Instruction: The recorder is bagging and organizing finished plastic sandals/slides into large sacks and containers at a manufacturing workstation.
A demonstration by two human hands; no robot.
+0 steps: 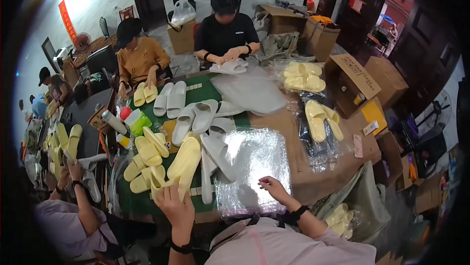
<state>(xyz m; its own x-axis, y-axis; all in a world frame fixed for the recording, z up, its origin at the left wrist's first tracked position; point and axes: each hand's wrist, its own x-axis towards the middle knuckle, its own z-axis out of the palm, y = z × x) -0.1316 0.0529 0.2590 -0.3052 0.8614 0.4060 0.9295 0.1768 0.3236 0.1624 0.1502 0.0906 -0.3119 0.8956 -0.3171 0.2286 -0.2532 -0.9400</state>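
Left hand [175, 209] clamped on near end of large yellow slipper [185, 161]; whether it also grips yellow slipper just left, I can't tell. Held slipper lies straight ahead of left hand, long axis running away from wearer, far end leaning slightly right. I see it above green mat [139, 207], left of grey slippers [217, 155]. Left hand nearer; right hand [274, 189] well apart to right, fingers loosely curled, nothing visible in them, over shiny clear plastic bags [252, 159].

Pink phone [358, 146], caged fan [437, 110], red wall banner [67, 21], white carrier bag [183, 13]
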